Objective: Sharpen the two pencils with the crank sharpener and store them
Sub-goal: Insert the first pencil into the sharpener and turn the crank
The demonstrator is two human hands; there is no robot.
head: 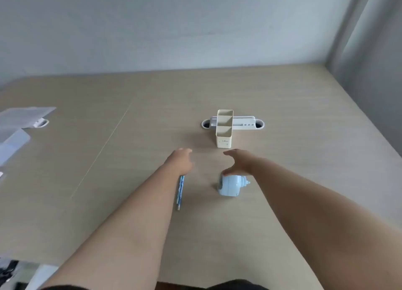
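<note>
Compartments in the cream pencil holder (224, 128) numbered three, all empty. Near it, our left hand (181, 161) spread empty above two pencils (180, 189); our right hand (238, 161), fingers open, touched one sharpener (229, 185).

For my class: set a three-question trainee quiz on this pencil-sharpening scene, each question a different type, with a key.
1. True or false: the pencils already stand in the cream holder.
2. Which hand is nearer the blue sharpener? A) left hand B) right hand
3. Fill in: the holder's visible compartments look ____.

Key: 1. False, they lie on the table beside the left forearm. 2. B. 3. empty.
</note>
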